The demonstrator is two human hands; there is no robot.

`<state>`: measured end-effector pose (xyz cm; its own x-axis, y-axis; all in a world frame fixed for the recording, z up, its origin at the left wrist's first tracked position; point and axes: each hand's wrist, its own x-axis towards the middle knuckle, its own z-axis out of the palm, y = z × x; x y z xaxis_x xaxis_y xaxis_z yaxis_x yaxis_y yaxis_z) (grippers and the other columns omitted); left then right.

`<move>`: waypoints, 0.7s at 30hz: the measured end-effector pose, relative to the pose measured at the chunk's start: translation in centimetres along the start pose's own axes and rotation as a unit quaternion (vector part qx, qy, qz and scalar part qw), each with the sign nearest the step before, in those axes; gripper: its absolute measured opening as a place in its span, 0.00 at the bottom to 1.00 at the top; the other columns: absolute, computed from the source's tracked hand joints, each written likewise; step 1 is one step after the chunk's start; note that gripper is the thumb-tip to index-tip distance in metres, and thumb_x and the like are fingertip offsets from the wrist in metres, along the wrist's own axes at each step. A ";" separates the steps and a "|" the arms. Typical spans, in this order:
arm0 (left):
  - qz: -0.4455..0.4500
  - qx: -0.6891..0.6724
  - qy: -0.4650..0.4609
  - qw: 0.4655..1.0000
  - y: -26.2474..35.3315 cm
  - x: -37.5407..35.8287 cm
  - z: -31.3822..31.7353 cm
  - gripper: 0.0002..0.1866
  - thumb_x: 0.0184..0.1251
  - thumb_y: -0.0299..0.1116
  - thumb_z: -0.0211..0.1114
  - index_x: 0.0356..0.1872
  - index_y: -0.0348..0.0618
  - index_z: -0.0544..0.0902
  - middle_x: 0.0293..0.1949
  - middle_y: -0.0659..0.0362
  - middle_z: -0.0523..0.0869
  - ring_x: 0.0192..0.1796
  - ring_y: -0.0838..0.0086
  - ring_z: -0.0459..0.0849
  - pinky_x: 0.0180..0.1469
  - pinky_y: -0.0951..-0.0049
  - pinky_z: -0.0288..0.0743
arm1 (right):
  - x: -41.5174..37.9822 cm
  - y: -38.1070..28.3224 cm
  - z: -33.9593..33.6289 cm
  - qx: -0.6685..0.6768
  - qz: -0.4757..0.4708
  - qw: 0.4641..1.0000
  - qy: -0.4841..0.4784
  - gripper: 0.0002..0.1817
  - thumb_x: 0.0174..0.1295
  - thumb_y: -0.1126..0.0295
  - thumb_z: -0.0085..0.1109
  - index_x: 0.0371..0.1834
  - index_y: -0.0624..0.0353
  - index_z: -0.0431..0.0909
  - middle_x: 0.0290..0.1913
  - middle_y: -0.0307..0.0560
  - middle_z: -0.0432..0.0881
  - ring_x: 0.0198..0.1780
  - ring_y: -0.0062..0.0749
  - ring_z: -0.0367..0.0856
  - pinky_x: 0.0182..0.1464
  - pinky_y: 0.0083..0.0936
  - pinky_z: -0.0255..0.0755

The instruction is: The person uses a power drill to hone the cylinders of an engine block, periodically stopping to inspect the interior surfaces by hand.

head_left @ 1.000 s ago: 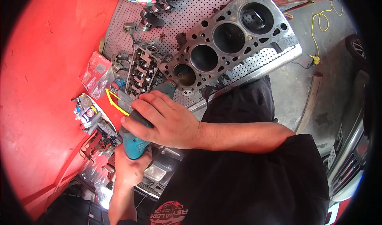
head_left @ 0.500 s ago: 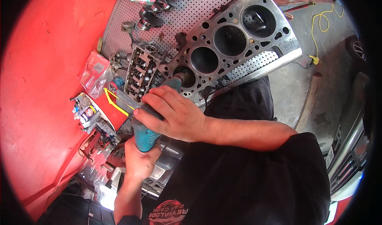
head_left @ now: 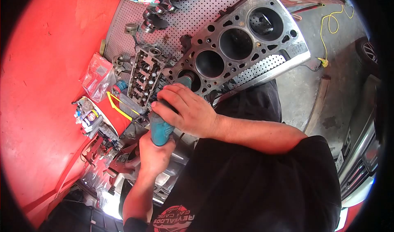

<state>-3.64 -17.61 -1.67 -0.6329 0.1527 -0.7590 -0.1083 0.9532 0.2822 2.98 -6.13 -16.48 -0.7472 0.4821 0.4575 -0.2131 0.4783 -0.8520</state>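
We hold a teal power drill (head_left: 161, 130) with both hands, its front end in the end cylinder bore (head_left: 196, 83) of the engine block (head_left: 250, 47). The fingers of our right hand (head_left: 189, 112) wrap over the drill's body; our left hand (head_left: 156, 155) is closed around its lower end. Just beside the block, a cylinder head (head_left: 143, 77) lies on the perforated table (head_left: 119, 31), near a crankshaft (head_left: 155, 20) and a piston (head_left: 131, 27).

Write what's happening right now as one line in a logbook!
left hand: gripping teal power tool | right hand: around its body | tool nose: at end bore of engine block | cylinder head: beside block
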 end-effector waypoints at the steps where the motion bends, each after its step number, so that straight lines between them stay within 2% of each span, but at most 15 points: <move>1: -0.001 -0.005 -0.002 1.000 0.0 0.2 0.1 0.07 0.60 0.25 0.67 0.37 0.33 0.82 0.27 0.60 0.85 0.31 0.79 0.81 0.37 0.70 0.77 | -0.2 0.1 0.1 -0.001 0.002 1.000 -0.001 0.30 0.53 0.71 0.67 0.64 0.55 0.75 0.57 0.54 0.79 0.58 0.52 0.83 0.62 0.46 0.81; 10: 0.019 0.021 -0.011 1.000 -0.4 2.3 0.7 0.06 0.56 0.24 0.66 0.34 0.34 0.81 0.25 0.59 0.83 0.30 0.79 0.79 0.35 0.69 0.76 | -0.5 1.3 0.7 0.018 0.023 1.000 -0.002 0.35 0.51 0.74 0.68 0.67 0.57 0.72 0.58 0.56 0.78 0.58 0.56 0.82 0.62 0.48 0.81; 21: 0.000 -0.003 -0.012 1.000 -0.6 3.9 1.9 0.05 0.56 0.25 0.65 0.32 0.35 0.80 0.25 0.60 0.82 0.28 0.78 0.79 0.34 0.69 0.75 | -1.1 2.3 0.6 0.010 0.054 0.998 -0.021 0.35 0.48 0.75 0.69 0.65 0.59 0.74 0.60 0.56 0.78 0.60 0.58 0.81 0.61 0.46 0.81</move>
<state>-4.55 -17.12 -5.89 -0.6150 0.1596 -0.7722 -0.1120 0.9517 0.2859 2.92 -5.93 -19.10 -0.7926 0.4976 0.3522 -0.1425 0.4105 -0.9007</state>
